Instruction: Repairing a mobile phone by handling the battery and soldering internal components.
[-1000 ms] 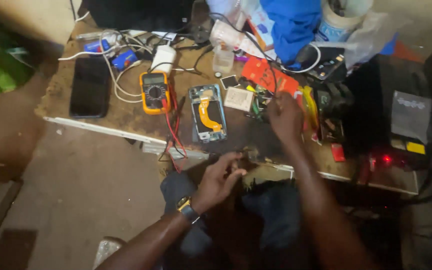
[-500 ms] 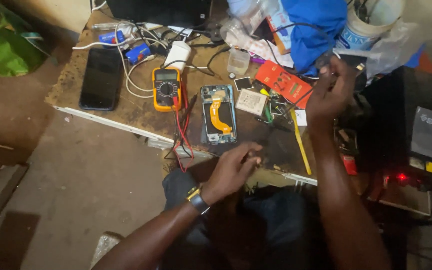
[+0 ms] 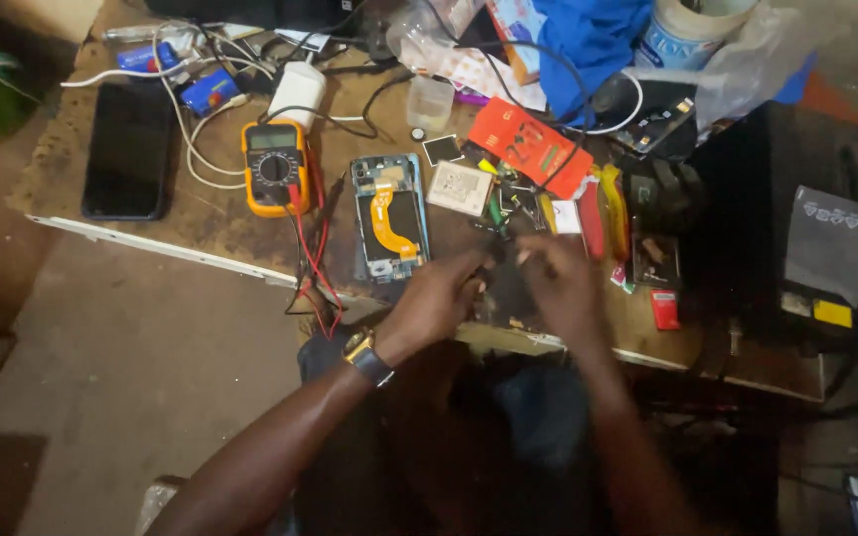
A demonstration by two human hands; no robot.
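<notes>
Both hands meet at the counter's point(image 3: 201, 248) front edge, beside the opened phone point(image 3: 389, 216). Left hand point(image 3: 439, 298) and right hand point(image 3: 560, 283) are blurred; I cannot tell their fingers' state. Steady wrists on the edge would help.

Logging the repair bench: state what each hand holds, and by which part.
Cannot be told: left hand and right hand meet, blurred, beside the opened phone; any small item in their grip is hidden.

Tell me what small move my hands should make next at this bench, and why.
Probably shift both hands left to the opened phone. The left hand and right hand meet at the table edge just beside it, blurred; whether they hold anything cannot be told.
</notes>
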